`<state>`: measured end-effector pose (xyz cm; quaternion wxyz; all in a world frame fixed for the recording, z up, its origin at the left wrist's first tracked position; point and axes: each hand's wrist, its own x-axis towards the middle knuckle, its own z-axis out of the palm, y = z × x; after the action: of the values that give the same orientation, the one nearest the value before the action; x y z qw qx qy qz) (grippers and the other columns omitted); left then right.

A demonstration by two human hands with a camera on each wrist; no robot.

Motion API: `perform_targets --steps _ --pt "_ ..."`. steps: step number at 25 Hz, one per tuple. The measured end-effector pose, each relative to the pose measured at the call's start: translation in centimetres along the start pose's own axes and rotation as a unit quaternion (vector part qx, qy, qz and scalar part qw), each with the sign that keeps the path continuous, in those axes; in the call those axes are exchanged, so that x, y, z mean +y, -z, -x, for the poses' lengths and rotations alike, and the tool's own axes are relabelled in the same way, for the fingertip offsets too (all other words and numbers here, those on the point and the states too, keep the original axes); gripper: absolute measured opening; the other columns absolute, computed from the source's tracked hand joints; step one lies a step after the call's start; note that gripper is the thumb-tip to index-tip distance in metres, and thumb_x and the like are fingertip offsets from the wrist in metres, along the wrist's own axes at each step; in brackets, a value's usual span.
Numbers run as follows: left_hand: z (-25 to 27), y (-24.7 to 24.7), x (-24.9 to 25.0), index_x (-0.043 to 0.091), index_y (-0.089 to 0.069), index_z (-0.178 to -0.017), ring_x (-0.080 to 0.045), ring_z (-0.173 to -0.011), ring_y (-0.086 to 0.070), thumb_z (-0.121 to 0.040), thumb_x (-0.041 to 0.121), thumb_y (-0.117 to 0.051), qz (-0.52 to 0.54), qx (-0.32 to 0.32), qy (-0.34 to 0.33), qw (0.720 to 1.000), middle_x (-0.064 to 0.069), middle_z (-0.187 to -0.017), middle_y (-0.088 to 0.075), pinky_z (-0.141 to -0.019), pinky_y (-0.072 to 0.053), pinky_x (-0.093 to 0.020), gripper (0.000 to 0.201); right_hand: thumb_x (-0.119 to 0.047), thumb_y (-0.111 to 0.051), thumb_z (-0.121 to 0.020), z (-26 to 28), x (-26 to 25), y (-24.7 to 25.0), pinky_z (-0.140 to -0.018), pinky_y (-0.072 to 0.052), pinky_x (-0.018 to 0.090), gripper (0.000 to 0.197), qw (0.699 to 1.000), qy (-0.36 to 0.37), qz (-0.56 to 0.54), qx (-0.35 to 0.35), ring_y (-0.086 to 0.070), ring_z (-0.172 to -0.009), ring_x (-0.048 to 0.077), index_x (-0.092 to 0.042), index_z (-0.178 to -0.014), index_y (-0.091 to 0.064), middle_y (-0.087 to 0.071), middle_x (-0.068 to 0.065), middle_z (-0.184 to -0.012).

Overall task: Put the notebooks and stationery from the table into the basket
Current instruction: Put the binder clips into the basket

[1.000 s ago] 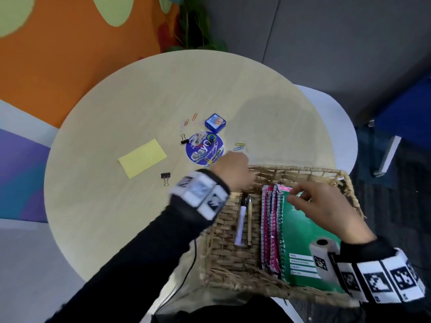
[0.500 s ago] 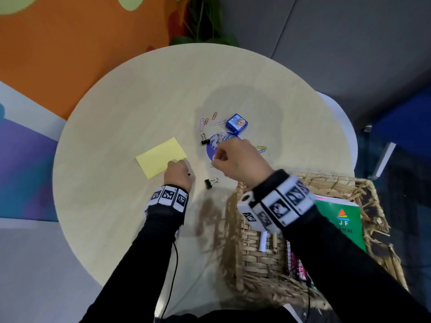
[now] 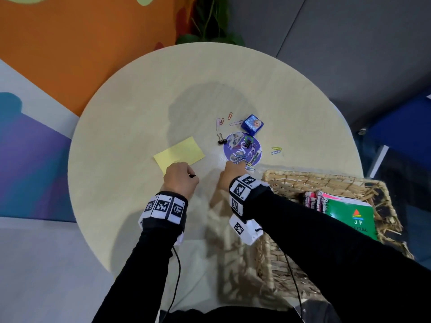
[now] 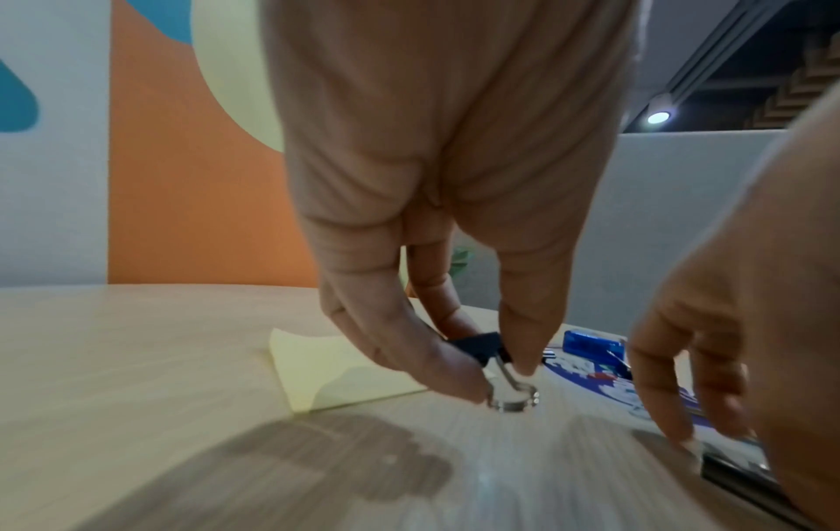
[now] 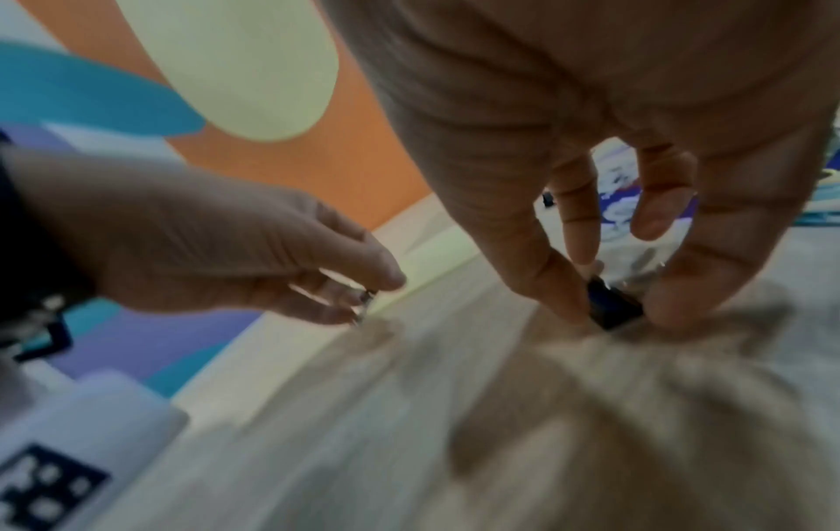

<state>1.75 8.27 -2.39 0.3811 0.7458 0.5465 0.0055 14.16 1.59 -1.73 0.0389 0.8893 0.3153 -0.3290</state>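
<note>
A: The left hand [image 4: 454, 215] pinches a black binder clip [image 4: 481, 346] between thumb and fingertips, its wire loops touching the table [image 3: 140, 101] just beside the yellow sticky notes [image 3: 179, 151].

B: And the right hand [image 5: 613, 215]?

A: Its fingers are closed on a small dark thing [image 5: 613, 307], I'd guess another clip, near the round purple card [image 3: 242, 149].

B: Best way to finish this?

A: Lift both straight up with a firm pinch, so they don't spring free, then carry them to the basket [image 3: 303, 177] on the right, where the notebooks [image 3: 349, 215] already lie.

B: The head view?

A: It hides both pinches behind knuckles; only the wrist views show them. But it alone shows the loose paper clips [image 3: 224, 121] and blue box [image 3: 253, 123].
</note>
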Motion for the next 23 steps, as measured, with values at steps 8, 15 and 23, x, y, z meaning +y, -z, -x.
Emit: perform_targets --steps 8,15,23 --pt "1.4 1.1 -2.7 0.012 -0.067 -0.081 -0.022 -0.090 -0.065 -0.077 0.016 -0.064 0.018 0.002 0.015 1.000 -0.005 -0.095 -0.071 -0.072 -0.048 -0.029 0.007 -0.010 -0.046 -0.090 -0.2 -0.4 -1.1 -0.069 -0.043 0.032 0.020 0.999 0.027 0.015 0.029 -0.061 -0.101 0.035 0.000 -0.101 -0.059 -0.063 0.019 -0.111" --pt "4.3 1.5 0.0 0.010 -0.068 -0.084 -0.017 -0.075 -0.060 -0.080 0.017 -0.067 0.053 -0.020 -0.041 0.998 -0.001 -0.081 -0.070 -0.071 -0.039 -0.023 0.008 -0.007 -0.069 -0.068 7.0 1.8 8.6 -0.066 -0.052 0.029 0.015 0.980 0.166 -0.102 0.044 -0.061 -0.076 0.023 -0.011 -0.078 -0.060 -0.062 0.006 -0.081" --pt "9.1 1.1 7.5 0.015 -0.070 -0.083 -0.005 -0.051 -0.059 -0.078 0.017 -0.075 0.216 -0.101 -0.118 0.964 -0.005 -0.069 -0.067 -0.052 -0.054 -0.014 0.007 -0.008 -0.068 -0.071 7.2 14.8 5.1 -0.078 -0.044 0.029 0.028 0.973 0.213 0.084 -0.019 -0.059 -0.097 0.027 -0.009 -0.098 -0.064 -0.064 0.012 -0.105"
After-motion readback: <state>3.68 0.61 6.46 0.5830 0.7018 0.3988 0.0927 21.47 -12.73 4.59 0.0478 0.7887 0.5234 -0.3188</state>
